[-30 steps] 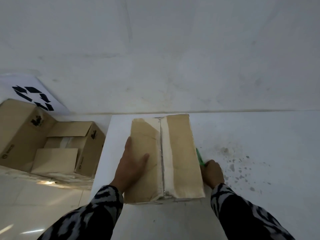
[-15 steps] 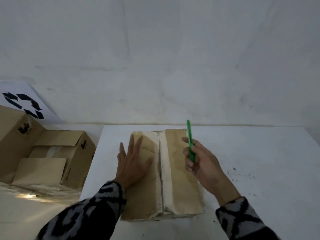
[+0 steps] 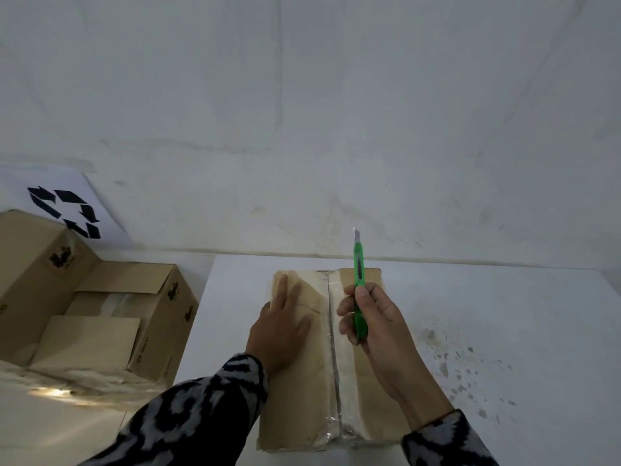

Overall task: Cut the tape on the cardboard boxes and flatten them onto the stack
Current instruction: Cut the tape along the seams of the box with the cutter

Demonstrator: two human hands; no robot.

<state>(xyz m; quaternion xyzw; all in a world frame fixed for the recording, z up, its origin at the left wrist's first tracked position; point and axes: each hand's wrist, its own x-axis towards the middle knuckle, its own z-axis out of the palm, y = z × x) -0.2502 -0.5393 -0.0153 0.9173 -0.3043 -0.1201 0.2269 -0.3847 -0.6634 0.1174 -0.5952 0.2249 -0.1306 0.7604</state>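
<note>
Here my left hand [image 3: 280, 326] lies flat, fingers straight, on the taped cardboard box [image 3: 322, 361] on the white table [image 3: 504, 314], right hand [image 3: 373, 326] clenched round the green cutter [image 3: 358, 290], blade up; a slip along the tape seam [image 3: 333, 348] could nick that bracing hand.

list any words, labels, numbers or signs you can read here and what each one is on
No words or numbers can be read.
Recycling sign of black arrows: on the white sheet against the wall.
Dark printed marks, too blurred to read: on the boxes on the floor.
Small round marks, too small to read: low on the same boxes.
Taped box on the table and green cutter: no print visible.
</note>
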